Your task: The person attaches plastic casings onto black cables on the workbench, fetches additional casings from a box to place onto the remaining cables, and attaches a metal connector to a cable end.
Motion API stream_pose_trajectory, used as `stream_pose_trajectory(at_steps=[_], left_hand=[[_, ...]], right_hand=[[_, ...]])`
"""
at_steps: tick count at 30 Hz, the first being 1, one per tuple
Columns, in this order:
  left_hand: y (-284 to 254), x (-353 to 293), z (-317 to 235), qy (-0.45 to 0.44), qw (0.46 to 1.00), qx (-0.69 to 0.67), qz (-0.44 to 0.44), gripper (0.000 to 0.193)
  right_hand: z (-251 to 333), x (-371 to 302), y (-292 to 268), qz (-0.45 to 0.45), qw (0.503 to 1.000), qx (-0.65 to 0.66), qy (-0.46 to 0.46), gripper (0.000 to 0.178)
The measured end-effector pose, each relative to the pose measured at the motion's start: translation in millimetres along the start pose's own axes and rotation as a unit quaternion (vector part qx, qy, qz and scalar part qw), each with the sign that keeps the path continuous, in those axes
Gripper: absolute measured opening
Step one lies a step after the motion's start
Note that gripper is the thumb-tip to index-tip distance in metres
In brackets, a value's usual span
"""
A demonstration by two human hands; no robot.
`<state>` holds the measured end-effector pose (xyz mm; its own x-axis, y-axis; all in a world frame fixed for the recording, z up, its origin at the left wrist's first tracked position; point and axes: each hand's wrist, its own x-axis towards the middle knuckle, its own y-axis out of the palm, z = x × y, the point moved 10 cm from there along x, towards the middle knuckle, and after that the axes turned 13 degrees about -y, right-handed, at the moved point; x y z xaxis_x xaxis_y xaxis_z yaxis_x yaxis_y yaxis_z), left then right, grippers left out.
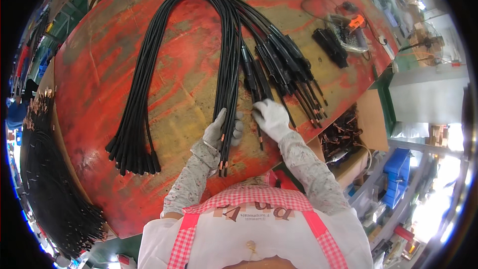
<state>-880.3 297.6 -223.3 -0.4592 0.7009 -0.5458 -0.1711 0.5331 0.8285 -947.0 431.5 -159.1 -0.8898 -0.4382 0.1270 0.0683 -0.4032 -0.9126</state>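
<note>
A thick bundle of black cables arches over the table in an upside-down U, with a tie at its top. My left hand, in a pale glove, wraps round the strands on the bundle's right leg, just above their bare copper ends. My right hand, also gloved, is closed at a cable end a little to the right; its fingertips are partly hidden. Beyond it, several cables with thicker black sleeves fan out to the right. The left leg ends in black caps.
The worn red table has a curved front edge near my body. Black tubes lie at the far right, beside an orange-and-black tool and a clear bag. A cardboard box of dark parts stands right. More cables hang at left.
</note>
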Motion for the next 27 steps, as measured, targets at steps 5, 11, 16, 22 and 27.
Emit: stream_pose_trajectory(at_steps=[5,11,16,22,27], left_hand=[[2,2,3,-0.014,1.000,-0.023,0.011,0.045],[17,24,22,-0.007,0.989,0.138,0.058,0.031],[64,21,49,-0.034,0.833,0.550,-0.049,0.050],[72,24,15,-0.032,0.960,0.279,-0.010,0.057],[129,72,-33,0.071,0.989,0.082,0.102,0.066]], right_hand=[[-15,23,-22,-0.100,0.981,0.150,0.065,0.021],[35,0,-18,-0.008,0.943,0.184,0.276,0.052],[7,-16,10,-0.048,0.738,0.593,0.319,0.029],[-2,-25,-13,-0.038,0.676,0.655,0.335,0.036],[-5,-22,-42,-0.046,0.668,0.692,0.269,0.041]])
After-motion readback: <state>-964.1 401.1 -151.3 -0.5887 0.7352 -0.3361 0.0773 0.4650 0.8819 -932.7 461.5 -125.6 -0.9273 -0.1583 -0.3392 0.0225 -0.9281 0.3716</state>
